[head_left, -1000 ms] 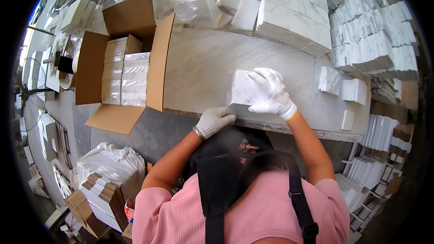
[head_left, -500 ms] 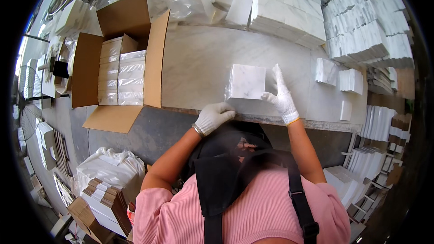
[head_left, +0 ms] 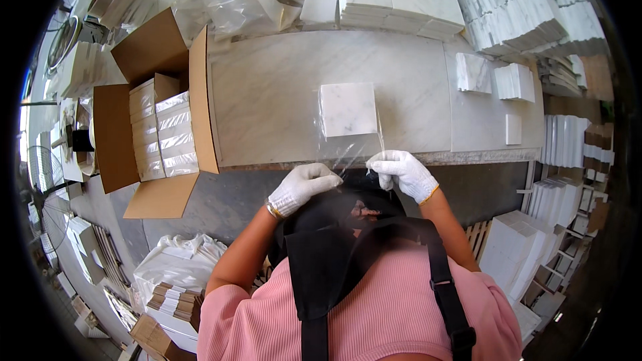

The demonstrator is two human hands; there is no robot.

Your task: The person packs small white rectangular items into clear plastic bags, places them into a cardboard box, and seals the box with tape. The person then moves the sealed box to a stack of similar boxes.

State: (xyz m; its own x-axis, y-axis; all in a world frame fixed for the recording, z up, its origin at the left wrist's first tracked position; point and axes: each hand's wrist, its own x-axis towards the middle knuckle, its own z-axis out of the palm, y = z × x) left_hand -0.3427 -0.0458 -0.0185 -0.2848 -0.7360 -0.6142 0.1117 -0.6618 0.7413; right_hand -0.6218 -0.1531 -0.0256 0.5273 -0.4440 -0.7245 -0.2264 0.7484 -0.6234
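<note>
On the marble counter [head_left: 267, 100], near its front edge, a stack of white marble tiles [head_left: 347, 108] is enclosed in a clear plastic bag [head_left: 351, 147]. The bag's open end is pinched by the gloved left hand [head_left: 304, 187] and the gloved right hand [head_left: 401, 172]. An open cardboard box [head_left: 157, 130] of wrapped tiles is seen to the left.

One head-worn fisheye view looks steeply down from above the person, close over both hands [head_left: 354, 177], facing the worktop [head_left: 267, 100] beyond them; edges bend rimward.
</note>
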